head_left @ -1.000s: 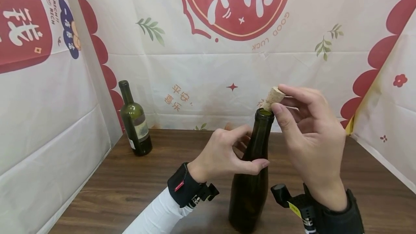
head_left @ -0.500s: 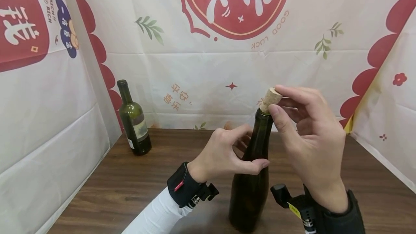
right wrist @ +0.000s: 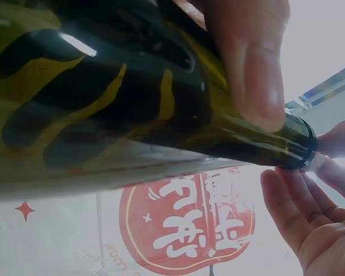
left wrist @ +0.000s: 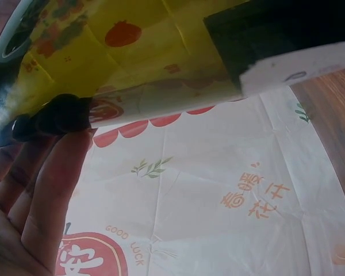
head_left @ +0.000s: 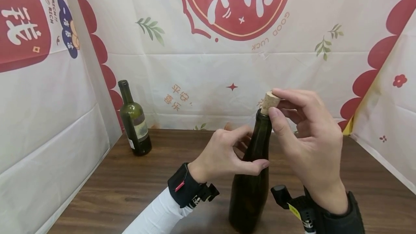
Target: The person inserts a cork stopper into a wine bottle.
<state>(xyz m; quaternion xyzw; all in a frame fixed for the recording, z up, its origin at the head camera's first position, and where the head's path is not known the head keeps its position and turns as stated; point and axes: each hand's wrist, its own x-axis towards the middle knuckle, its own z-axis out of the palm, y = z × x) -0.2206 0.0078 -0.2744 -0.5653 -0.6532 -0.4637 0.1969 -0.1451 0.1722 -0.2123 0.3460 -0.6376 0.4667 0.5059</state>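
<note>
From the head view we see our left hand (head_left: 227, 152) curled round the shoulder of the dark bottle (head_left: 250, 187), thumb lying across its front and fingers wrapped behind, so the bottle stands upright on the table (head_left: 130, 190) just to the right of that wrist. Our right hand (head_left: 308, 140) is above and to the right of the left one, with thumb and forefinger pinching the cork (head_left: 269, 103), whose lower end sits in the bottle's mouth while most of it stands clear, tilted a little; the other fingers are loosely bent behind it. Well to the left of the left hand, near the back corner, a second bottle (head_left: 134, 120) with a label stands upright against the printed cloth (head_left: 201, 64). In the left wrist view we see only the fingers (left wrist: 40, 190) of the left hand lying straight along the bottle's glass (left wrist: 132, 63), with the cloth beyond. In the right wrist view the bottle (right wrist: 126, 98) fills the top, the left thumb (right wrist: 250, 63) pressed on its neck, and our right hand's fingers (right wrist: 293, 213) sit just below and beside the rim; the cork itself is washed out by glare there.
</note>
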